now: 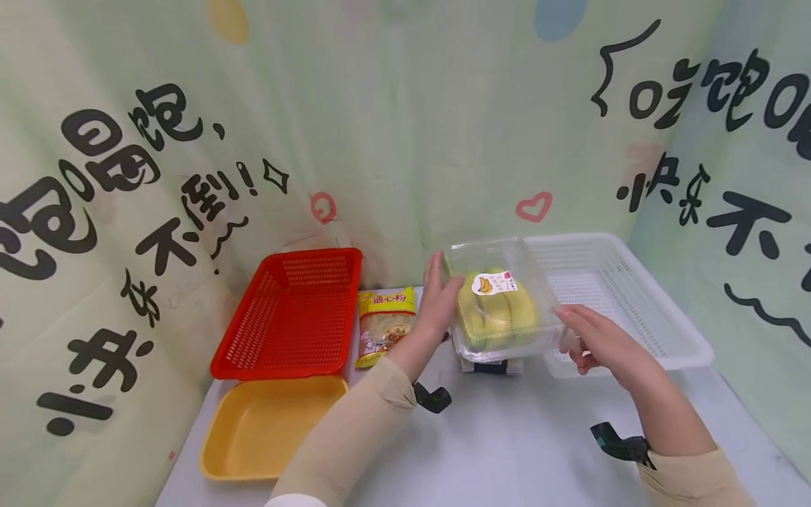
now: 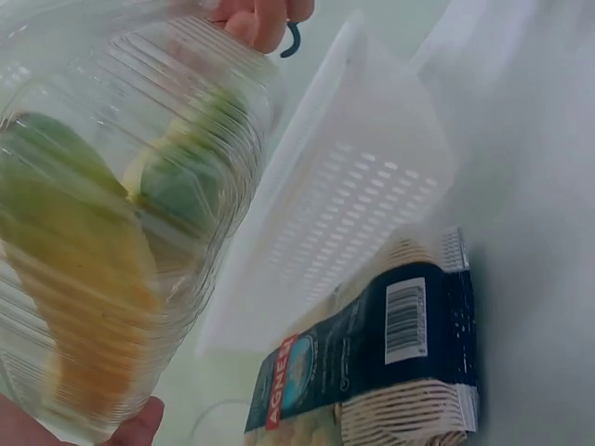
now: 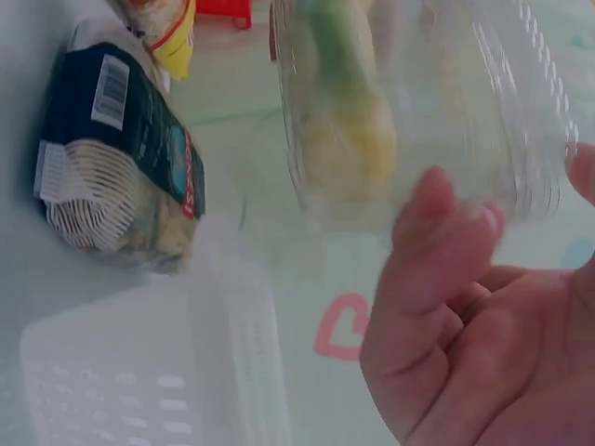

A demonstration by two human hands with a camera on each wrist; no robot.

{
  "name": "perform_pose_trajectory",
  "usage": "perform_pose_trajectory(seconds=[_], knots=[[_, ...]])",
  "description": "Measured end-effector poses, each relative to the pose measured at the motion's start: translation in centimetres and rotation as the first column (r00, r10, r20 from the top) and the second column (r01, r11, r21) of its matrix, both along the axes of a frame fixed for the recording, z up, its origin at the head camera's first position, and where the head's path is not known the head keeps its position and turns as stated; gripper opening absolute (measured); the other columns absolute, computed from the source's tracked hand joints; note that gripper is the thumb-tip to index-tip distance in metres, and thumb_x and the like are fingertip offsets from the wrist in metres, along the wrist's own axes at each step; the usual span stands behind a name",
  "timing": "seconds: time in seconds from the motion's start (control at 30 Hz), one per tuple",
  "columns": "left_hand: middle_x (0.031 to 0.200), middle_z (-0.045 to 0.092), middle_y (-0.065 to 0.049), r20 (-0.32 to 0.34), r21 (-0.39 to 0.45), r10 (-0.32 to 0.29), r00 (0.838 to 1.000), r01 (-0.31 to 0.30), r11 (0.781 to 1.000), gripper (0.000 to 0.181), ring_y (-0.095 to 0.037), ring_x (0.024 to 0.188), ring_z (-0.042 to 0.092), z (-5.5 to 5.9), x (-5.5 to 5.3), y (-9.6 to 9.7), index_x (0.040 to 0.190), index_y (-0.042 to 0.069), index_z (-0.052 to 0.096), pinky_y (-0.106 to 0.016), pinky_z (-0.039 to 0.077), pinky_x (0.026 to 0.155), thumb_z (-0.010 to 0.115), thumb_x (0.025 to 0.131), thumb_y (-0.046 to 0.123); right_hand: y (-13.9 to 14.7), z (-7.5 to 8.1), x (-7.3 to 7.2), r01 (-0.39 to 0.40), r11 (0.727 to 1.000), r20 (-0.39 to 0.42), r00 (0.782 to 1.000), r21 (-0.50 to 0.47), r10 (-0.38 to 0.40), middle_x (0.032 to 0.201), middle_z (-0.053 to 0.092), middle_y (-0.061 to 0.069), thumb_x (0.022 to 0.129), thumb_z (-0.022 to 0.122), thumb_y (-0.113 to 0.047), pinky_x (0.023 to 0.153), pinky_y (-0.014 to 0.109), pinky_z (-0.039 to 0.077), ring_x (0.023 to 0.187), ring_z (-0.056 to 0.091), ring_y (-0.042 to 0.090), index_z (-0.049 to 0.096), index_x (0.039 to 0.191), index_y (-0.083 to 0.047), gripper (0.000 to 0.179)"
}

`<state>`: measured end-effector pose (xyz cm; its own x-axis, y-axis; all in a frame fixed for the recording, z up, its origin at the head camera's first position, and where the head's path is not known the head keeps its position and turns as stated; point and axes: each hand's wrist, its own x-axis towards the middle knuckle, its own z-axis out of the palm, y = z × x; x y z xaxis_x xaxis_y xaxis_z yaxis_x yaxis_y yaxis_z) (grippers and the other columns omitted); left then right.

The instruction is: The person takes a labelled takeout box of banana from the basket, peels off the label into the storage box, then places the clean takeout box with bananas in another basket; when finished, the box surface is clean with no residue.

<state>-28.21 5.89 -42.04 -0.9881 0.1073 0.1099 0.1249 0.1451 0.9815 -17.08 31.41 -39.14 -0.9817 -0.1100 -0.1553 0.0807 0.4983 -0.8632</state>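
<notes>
Left hand and right hand clamped on opposite sides of clear container. It's held up between them, lid label showing, yellow-green fruit inside. Navy-labelled pack sits below, between the hands. White basket behind right hand. Yellow bag beside left hand; red basket farther left.

Table, yellow tray, white basket, packet, navy pack, apparently a red basket too
</notes>
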Motion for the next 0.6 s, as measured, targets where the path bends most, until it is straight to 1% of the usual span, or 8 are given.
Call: perform_pose_trajectory(seconds=[0.07, 0.17, 0.23, 0.3, 0.43, 0.6], knots=[[0.167, 0.011, 0.005, 0.008, 0.003, 0.007, 1.0, -0.007, 1.0, 0.073, -0.02, 0.153, 0.014, -0.2, 0.1, -0.5, 0.158, 0.034, 0.019, -0.049, 0.016, 0.123, 0.052, 0.093, 0.04, 0.2, 0.2, -0.7, -0.051, 0.999, 0.002, 0.999, 0.019, 0.051, 0.093, 0.054, 0.015, 0.103, 0.036, -0.053, 0.06, 0.034, 0.055, 0.067, 0.057, 0.022, 0.037, 0.147, -0.009, 0.062], [0.167, 0.012, 0.005, 0.021, 0.013, 0.015, 1.0, -0.016, 1.0, 0.073, -0.021, 0.153, 0.013, -0.3, 0.2, -1.3, 0.157, 0.034, 0.021, -0.051, 0.015, 0.123, 0.054, 0.092, 0.04, 0.4, 0.6, -2.1, -0.109, 0.994, -0.009, 0.994, 0.028, 0.109, 0.115, 0.054, 0.021, 0.105, 0.035, -0.049, 0.068, 0.035, 0.058, 0.082, 0.061, 0.022, 0.03, 0.153, -0.009, 0.063], [0.167, 0.012, 0.007, 0.03, 0.02, 0.023, 0.999, -0.023, 1.0, 0.073, -0.021, 0.153, 0.014, -0.4, 0.2, -1.8, 0.157, 0.035, 0.022, -0.052, 0.015, 0.123, 0.054, 0.091, 0.041, 0.5, 0.9, -3.1, -0.128, 0.991, -0.007, 0.992, 0.031, 0.128, 0.128, 0.051, 0.022, 0.105, 0.036, -0.049, 0.076, 0.035, 0.059, 0.093, 0.063, 0.022, 0.025, 0.155, -0.011, 0.064], [0.167, 0.013, 0.006, 0.03, 0.027, 0.026, 0.999, -0.027, 0.999, 0.073, -0.022, 0.153, 0.014, -0.5, 0.3, -2.2, 0.157, 0.033, 0.024, -0.053, 0.016, 0.123, 0.055, 0.091, 0.04, 0.6, 1.2, -4.2, -0.151, 0.988, -0.009, 0.988, 0.026, 0.151, 0.139, 0.047, 0.022, 0.104, 0.037, -0.049, 0.084, 0.038, 0.059, 0.104, 0.063, 0.025, 0.019, 0.157, -0.013, 0.067], [0.167, 0.013, 0.006, 0.038, 0.043, 0.022, 0.999, -0.024, 0.999, 0.073, -0.022, 0.153, 0.014, -0.6, 0.6, -2.9, 0.157, 0.032, 0.024, -0.052, 0.016, 0.123, 0.055, 0.091, 0.039, 0.6, 1.5, -6.6, -0.208, 0.978, 0.01, 0.978, -0.009, 0.208, 0.15, 0.039, 0.02, 0.103, 0.038, -0.053, 0.097, 0.046, 0.054, 0.121, 0.058, 0.033, 0.015, 0.159, -0.021, 0.069], [0.167, 0.013, 0.006, 0.053, 0.058, 0.013, 0.998, -0.016, 0.998, 0.074, -0.02, 0.154, 0.012, -0.7, 1.2, -3.6, 0.157, 0.033, 0.024, -0.051, 0.013, 0.124, 0.056, 0.09, 0.038, -0.2, 1.8, -9.4, -0.266, 0.962, 0.048, 0.962, -0.057, 0.268, 0.159, 0.028, 0.017, 0.101, 0.04, -0.056, 0.103, 0.053, 0.049, 0.134, 0.047, 0.042, 0.012, 0.159, -0.027, 0.071]])
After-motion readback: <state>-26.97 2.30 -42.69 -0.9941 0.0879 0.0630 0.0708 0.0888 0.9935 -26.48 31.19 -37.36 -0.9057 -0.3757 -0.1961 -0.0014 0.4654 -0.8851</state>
